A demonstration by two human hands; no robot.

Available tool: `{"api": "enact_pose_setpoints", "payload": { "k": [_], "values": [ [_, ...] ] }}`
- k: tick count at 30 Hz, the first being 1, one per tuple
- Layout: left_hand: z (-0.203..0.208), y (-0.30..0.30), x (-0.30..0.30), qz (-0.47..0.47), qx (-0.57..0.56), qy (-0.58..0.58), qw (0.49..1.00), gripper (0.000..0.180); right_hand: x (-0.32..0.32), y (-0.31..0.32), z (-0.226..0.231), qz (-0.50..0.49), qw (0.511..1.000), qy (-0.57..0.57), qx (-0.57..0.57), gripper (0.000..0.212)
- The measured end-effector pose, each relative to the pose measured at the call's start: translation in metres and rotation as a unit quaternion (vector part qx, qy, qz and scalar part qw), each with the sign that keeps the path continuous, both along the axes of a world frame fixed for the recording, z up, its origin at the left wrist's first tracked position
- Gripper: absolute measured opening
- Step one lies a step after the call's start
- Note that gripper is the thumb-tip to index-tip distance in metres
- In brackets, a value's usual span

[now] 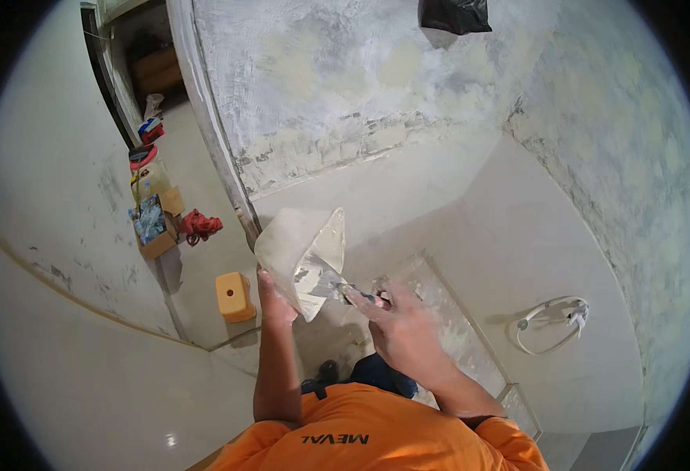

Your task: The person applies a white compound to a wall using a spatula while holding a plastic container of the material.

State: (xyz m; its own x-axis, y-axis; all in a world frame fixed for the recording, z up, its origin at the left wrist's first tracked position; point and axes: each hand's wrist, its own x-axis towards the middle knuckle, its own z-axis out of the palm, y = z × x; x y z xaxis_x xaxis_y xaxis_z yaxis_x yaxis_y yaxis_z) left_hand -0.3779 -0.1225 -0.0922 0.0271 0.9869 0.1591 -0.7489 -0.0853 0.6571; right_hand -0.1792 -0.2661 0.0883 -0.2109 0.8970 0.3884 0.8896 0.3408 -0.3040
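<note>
A pale, cut-edged tub (286,231) is tilted in front of my chest, with white putty (327,243) inside it. My left hand (278,304) grips the tub from its lower left side; most of its fingers are hidden behind the tub. A putty knife (331,284) is in my right hand (401,318), held by its dark and red handle. Its metal blade is smeared white and rests in the putty at the tub's open side. Both hands have white dust on them.
A patchy skim-coated wall (321,86) stands ahead, above smooth wall panels. A yellow stool (236,297), a red cloth bundle (200,227) and an open cardboard box (158,242) are on the left floor. A white hose (549,323) hangs at right; a black bag (456,16) is up high.
</note>
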Motion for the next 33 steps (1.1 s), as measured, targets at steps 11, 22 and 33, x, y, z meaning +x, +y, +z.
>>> {"api": "enact_pose_setpoints", "payload": {
  "k": [11, 22, 33],
  "values": [
    [0.068, -0.021, 0.009, 0.033, -0.099, -0.009, 0.994, 0.082, -0.002, 0.002, -0.022, 0.043, 0.996, -0.048, -0.066, 0.061],
    [0.070, -0.011, -0.010, 0.052, -0.074, -0.046, 0.995, 0.085, 0.010, -0.005, 0.016, 0.052, 0.991, -0.083, -0.089, 0.054],
    [0.089, 0.000, -0.055, 0.100, -0.042, -0.092, 0.990, 0.074, 0.063, 0.043, -0.010, 0.026, 0.838, 0.443, -0.318, 0.035]
  ]
}}
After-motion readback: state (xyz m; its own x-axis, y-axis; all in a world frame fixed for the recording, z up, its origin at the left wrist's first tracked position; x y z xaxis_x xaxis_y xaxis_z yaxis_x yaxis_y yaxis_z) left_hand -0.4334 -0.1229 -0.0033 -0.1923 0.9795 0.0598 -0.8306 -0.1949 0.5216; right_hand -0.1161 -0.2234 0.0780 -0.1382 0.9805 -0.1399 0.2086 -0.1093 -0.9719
